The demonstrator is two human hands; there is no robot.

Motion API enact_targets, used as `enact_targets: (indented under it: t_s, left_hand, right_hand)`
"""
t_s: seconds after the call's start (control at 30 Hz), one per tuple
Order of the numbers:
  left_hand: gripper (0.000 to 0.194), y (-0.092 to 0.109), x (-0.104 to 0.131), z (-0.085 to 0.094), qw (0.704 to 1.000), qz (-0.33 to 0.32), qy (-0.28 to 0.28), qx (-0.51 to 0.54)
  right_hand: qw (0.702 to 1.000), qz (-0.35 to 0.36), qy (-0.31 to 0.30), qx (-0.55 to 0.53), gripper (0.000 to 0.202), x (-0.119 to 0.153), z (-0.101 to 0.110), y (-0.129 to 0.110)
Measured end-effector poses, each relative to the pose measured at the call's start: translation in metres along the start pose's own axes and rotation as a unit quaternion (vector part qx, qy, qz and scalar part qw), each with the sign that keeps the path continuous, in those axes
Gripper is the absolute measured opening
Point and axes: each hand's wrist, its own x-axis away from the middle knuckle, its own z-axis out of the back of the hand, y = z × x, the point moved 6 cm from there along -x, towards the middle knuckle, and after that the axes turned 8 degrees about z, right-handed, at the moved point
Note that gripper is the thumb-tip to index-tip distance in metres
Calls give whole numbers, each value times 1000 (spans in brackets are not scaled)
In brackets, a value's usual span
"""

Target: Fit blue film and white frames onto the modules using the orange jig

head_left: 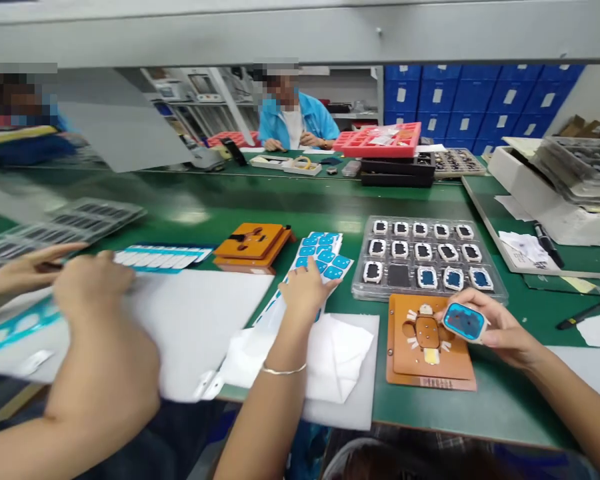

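My right hand point(507, 331) grips a watch case point(464, 323), a small rounded frame with a blue film face, tilted toward me. The case is just above the right side of an orange fixture point(397, 357) with a shaped recess in its middle. My left hand point(307, 288), a thin bracelet at its wrist, rests with fingers spread over sheets of blue adhesive stickers point(334, 272). Whether a sticker is between its fingertips is too small to see. Behind the fixture lies a clear plastic tray point(363, 291) with rows of similar cases; some show blue faces, others black.
At left, a co-worker's hands point(93, 283) work over a white mat point(205, 320). A second orange fixture point(255, 243) stands behind the mat. White cloth point(340, 353) lies before the sticker sheets. Red trays point(380, 140), a marker point(549, 245) and another person point(300, 120) are farther off.
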Motion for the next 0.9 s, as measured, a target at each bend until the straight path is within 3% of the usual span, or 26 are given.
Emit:
enact_targets:
  t_s: [0.13, 0.2, 0.33, 0.43, 0.5, 0.7, 0.8, 0.9]
  left_hand:
    - [80, -2, -2, -3, 1000, 1, 21, 23]
    - [78, -3, -3, -3, 999, 4, 30, 40]
    - [80, -5, -2, -1, 995, 15, 51, 79]
    - [85, -7, 1, 4, 990, 29, 79, 113]
    - [84, -9, 3, 10, 984, 23, 98, 143]
    - [52, -14, 2, 33, 942, -46, 127, 306]
    - [30, -13, 0, 40, 896, -106, 106, 417]
    - [37, -10, 3, 40, 837, -163, 50, 519]
  right_hand:
    - [994, 46, 9, 96, 55, -2, 7, -9]
    - [977, 77, 40, 197, 48, -6, 6, -19]
    - [870, 122, 85, 470, 37, -27, -12, -39]
    - [786, 153, 44, 597, 36, -55, -31, -45]
    - [750, 173, 22, 637, 37, -74, -36, -45]
    - [727, 236, -15, 644, 31, -102, -51, -41]
    - [721, 290, -51, 627, 28, -103, -74, -44]
    - [712, 363, -49, 599, 28, -104, -98, -54]
